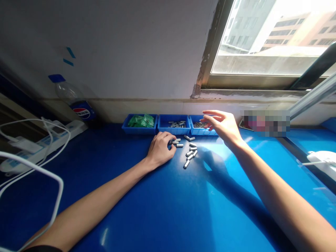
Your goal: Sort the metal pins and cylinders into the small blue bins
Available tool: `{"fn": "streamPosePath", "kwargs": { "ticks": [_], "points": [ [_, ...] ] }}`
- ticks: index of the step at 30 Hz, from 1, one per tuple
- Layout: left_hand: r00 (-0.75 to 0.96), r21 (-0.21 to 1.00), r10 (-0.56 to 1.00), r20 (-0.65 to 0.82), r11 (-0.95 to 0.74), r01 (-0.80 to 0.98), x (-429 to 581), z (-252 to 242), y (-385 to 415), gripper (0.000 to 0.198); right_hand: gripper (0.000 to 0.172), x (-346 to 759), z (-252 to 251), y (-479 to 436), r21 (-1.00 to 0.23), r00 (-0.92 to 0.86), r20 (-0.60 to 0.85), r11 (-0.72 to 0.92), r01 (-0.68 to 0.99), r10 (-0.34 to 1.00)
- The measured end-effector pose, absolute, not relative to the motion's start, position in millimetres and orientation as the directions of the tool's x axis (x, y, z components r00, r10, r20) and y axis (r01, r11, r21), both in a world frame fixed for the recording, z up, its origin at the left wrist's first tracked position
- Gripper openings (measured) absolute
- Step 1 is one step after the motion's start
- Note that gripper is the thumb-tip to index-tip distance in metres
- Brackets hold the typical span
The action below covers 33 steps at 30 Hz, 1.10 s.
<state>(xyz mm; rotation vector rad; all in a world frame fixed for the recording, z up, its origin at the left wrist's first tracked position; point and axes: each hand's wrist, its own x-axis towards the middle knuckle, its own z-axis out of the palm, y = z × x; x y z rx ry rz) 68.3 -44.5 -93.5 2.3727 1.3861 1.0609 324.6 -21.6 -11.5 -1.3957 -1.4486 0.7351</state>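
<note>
My left hand [160, 149] rests on the blue table with its fingers curled round a few small metal cylinders [179, 145] at the thumb and forefinger; the palm side is hidden. Several more loose cylinders [190, 157] lie scattered to its right. Over the right-hand blue bin [203, 131] hovers my right hand [222, 124], its fingers apart and nothing visible between them. Thin metal pieces, like screws or pins [199, 125], lie in that bin. The middle blue bin [173, 131] holds more of the short metal cylinders.
Green packets [141, 120] fill the left blue bin [139, 131]. A cola bottle [82, 108] stands by the wall, near a power strip [28, 147] and looping white cables [59, 185]. At the right are a blurred-out object [265, 123] and a white device [324, 162].
</note>
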Motion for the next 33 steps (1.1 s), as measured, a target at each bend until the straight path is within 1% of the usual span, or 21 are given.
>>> {"fn": "streamPosePath", "kwargs": {
  "ticks": [2,4,8,10,12,14,16,19,22,26,29,33],
  "points": [
    [0.31,0.511,0.823,0.475,-0.545,0.665,68,-94,-44,0.026,0.036,324,-12,-23,-0.9,0.061,0.21,0.168,0.402,0.976],
    [0.319,0.528,0.833,0.451,-0.538,0.657,66,-92,-42,0.026,0.033,319,-12,-25,-0.884,-0.028,0.186,0.179,0.431,0.982],
    [0.386,0.471,0.864,0.324,-0.501,0.726,58,-82,-36,0.035,0.033,309,-12,-31,-0.847,-0.217,0.112,0.208,0.489,0.97],
    [0.413,0.468,0.866,0.283,-0.501,0.728,55,-75,-33,0.04,0.032,306,-12,-34,-0.834,-0.297,0.092,0.237,0.499,0.95],
    [0.418,0.532,0.856,0.304,-0.516,0.671,53,-69,-30,0.041,0.03,304,-13,-36,-0.818,-0.354,0.08,0.265,0.511,0.932],
    [0.407,0.614,0.836,0.368,-0.548,0.568,52,-64,-29,0.039,0.027,304,-14,-36,-0.806,-0.388,0.055,0.27,0.526,0.92],
    [0.393,0.66,0.805,0.444,-0.591,0.464,53,-60,-28,0.037,0.028,304,-18,-36,-0.814,-0.411,0.012,0.248,0.526,0.912],
    [0.373,0.653,0.749,0.548,-0.662,0.369,55,-56,-29,0.036,0.033,303,-25,-34,-0.872,-0.45,-0.044,0.186,0.453,0.892],
    [0.371,0.628,0.698,0.612,-0.715,0.307,56,-56,-31,0.039,0.037,300,-31,-34,-0.922,-0.482,-0.053,0.143,0.36,0.874],
    [0.378,0.608,0.672,0.637,-0.739,0.289,56,-57,-32,0.045,0.044,296,-35,-37,-0.961,-0.495,-0.053,0.09,0.261,0.867],
    [0.373,0.621,0.697,0.613,-0.716,0.319,56,-57,-33,0.045,0.047,292,-35,-39,-0.978,-0.488,-0.04,0.065,0.197,0.872],
    [0.422,0.595,0.705,0.57,-0.708,0.38,56,-56,-38,0.038,0.046,284,-37,-42,-0.977,-0.463,-0.018,0.084,0.199,0.886]
  ]
}}
